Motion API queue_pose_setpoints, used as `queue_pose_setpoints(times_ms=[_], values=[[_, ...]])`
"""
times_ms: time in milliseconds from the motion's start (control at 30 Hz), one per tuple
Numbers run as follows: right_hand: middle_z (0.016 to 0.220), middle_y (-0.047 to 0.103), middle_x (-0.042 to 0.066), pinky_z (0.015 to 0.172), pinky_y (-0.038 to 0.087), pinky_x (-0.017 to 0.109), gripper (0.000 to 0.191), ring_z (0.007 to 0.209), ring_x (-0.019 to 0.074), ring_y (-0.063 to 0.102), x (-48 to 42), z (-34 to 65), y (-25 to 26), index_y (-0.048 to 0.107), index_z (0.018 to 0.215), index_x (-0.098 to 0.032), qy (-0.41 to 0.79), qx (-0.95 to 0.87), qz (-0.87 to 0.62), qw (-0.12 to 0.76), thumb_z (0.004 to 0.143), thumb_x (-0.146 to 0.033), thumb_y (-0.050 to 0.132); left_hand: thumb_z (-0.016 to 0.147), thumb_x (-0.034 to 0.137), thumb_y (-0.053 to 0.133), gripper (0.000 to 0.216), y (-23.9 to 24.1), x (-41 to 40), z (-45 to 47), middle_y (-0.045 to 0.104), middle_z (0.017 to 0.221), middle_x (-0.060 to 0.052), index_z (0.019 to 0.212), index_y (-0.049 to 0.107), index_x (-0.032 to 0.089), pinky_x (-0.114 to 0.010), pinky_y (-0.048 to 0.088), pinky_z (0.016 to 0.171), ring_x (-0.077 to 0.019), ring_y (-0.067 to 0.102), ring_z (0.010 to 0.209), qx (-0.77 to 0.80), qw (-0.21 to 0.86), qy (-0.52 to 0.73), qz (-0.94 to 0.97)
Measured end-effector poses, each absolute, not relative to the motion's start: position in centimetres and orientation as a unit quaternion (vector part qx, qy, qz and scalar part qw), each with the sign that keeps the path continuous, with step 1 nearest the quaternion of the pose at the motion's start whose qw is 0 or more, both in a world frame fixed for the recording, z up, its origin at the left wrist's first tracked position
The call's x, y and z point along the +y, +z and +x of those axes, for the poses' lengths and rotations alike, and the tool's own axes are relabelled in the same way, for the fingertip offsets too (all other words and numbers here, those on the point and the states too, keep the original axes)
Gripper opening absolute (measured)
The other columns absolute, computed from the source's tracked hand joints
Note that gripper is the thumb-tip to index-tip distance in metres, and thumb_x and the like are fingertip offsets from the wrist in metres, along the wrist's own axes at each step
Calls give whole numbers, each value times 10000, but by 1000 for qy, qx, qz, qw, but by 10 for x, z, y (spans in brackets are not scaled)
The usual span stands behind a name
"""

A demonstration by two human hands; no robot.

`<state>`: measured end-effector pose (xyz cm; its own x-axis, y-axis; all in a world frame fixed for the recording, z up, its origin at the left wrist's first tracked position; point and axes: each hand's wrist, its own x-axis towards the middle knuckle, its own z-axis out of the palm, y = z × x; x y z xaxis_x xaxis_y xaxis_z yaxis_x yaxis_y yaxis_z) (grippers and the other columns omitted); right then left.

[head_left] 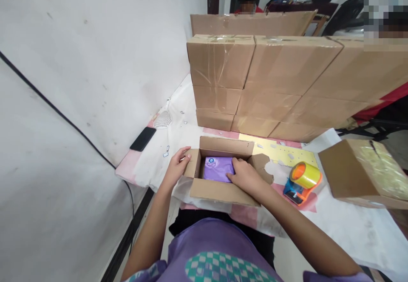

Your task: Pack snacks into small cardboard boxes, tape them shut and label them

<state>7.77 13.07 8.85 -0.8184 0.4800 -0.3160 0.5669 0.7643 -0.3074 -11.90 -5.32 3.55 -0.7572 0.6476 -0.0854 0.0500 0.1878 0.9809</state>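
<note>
An open cardboard box [219,190] sits on the table in front of me, its flaps spread outward. Inside lies a purple plastic-wrapped packet [217,168] with a small round label. My left hand [176,167] grips the box's left flap, thumb on top and fingers curled round the edge. My right hand [247,176] reaches into the box from the right, fingers pressed on the packet's right edge.
An orange and blue tape dispenser [301,182] with yellow tape lies right of the box. A taped cardboard box [360,173] stands at far right. Stacked sealed cartons [270,82] form a wall behind. A black phone [143,139] and white mesh scoop [162,120] lie left, by the wall.
</note>
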Motion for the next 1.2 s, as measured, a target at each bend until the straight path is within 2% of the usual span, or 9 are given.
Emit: queue_pose_setpoints(times_ms=[133, 333, 433, 533, 733, 833, 933, 1033, 1200], values=[[1110, 686, 213, 741, 510, 408, 254, 929, 355, 702, 124, 83, 101, 608, 1108, -131, -157, 942, 289, 69, 925, -307, 594, 847, 528, 647, 556, 38, -57, -116, 707, 1138, -100, 1292, 614, 196, -323, 513, 833, -231, 658, 1005, 730, 253, 589, 237], [1030, 701, 113, 883, 505, 450, 232, 998, 313, 651, 141, 142, 117, 625, 1052, -224, -170, 887, 305, -301, 971, -421, 535, 868, 581, 637, 736, 43, -67, -110, 705, 1092, -88, 1477, 446, 215, -338, 506, 866, -220, 658, 984, 726, 222, 609, 228], [1124, 708, 100, 828, 545, 437, 313, 997, 296, 667, 152, 166, 107, 606, 1199, -252, -290, 855, 326, -280, 984, -462, 517, 910, 729, 449, 776, 46, -75, -104, 604, 1400, -157, 1508, 442, 235, -420, 474, 1007, -295, 556, 1271, 678, 265, 587, 354], [1288, 680, 94, 922, 548, 470, 384, 1170, 304, 641, 150, 174, 87, 548, 1354, -283, -394, 855, 267, -207, 1020, -450, 457, 812, 878, 332, 893, 46, -80, -102, 465, 1566, -119, 1411, 593, 270, -509, 273, 1204, -342, 306, 1482, 655, 289, 470, 515], [1646, 312, 107, 1106, 425, 590, 589, 1279, 342, 601, 138, 179, 61, 266, 1565, -345, -467, 769, 220, -377, 1021, -478, 450, 453, 1020, 434, 1304, 36, -84, -109, 458, 1559, -172, 1487, 512, 229, -553, 178, 1240, -412, 307, 1462, 644, 235, 432, 586], [1528, 504, 100, 1136, 396, 580, 496, 1315, 332, 572, 137, 185, 57, 398, 1508, -336, -480, 801, 188, -304, 1040, -498, 392, 471, 946, 623, 1251, 37, -81, -106, 447, 1567, -169, 1494, 498, 238, -575, 183, 1237, -417, 292, 1470, 658, 237, 421, 577], [1421, 606, 103, 1144, 398, 549, 486, 1353, 326, 529, 139, 188, 56, 535, 1420, -296, -476, 822, 180, -256, 1042, -535, 343, 725, 759, 686, 916, 39, -74, -96, 509, 1521, -136, 1482, 501, 276, -540, 269, 1217, -352, 352, 1447, 687, 210, 443, 536], [1469, 554, 109, 1156, 384, 554, 502, 1385, 329, 489, 141, 184, 56, 517, 1426, -284, -483, 781, 206, -339, 1031, -553, 361, 943, 472, 595, 549, 39, -65, -83, 538, 1473, -108, 1455, 501, 296, -478, 348, 1172, -283, 424, 1407, 718, 179, 487, 465], [1603, 394, 104, 1184, 354, 545, 544, 1488, 290, 361, 154, 161, 51, 355, 1517, -305, -515, 738, 239, -365, 1024, -530, 398, 926, 302, 560, 646, 31, -55, -70, 361, 1580, -113, 1531, 331, 308, -432, 430, 1085, -284, 371, 1452, 720, 185, 536, 400]])
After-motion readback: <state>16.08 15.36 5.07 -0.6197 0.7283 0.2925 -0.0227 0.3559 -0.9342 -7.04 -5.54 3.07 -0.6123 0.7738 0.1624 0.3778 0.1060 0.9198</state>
